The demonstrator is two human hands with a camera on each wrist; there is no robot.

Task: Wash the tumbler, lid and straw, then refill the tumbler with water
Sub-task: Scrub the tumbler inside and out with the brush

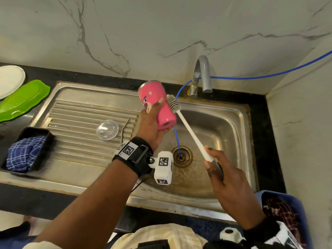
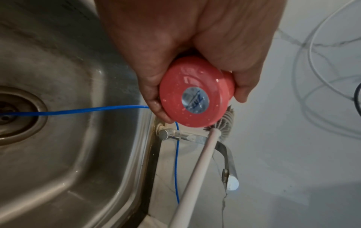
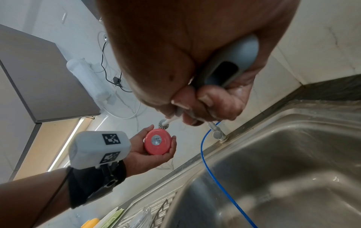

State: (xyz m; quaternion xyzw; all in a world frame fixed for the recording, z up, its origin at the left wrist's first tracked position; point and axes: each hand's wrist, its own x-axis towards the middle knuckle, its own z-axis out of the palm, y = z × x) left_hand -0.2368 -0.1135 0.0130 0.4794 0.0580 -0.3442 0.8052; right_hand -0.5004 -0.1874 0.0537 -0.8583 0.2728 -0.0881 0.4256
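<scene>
1. Gripping the pink tumbler (image 1: 156, 105) in the left hand (image 1: 150, 125) above the sink (image 1: 224, 123), tilted, base toward the camera; right hand (image 1: 228, 182) wrapped round the bottle brush (image 1: 188, 130), bristles against the tumbler's side. Lid (image 1: 107, 129) and straw (image 1: 124, 129) lying on the drainboard.
2. Left wrist: fingers (image 2: 154, 98) curled round the tumbler's base.
3. Right wrist: fingers (image 3: 213, 101) clamped on the brush's grey handle.

Both hands (image 1: 152, 123) (image 1: 226, 175) raised, fingers curled

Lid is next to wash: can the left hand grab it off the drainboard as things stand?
Probably not: the left hand is full, gripping the tumbler. The lid lies uncovered beside the straw.
</scene>
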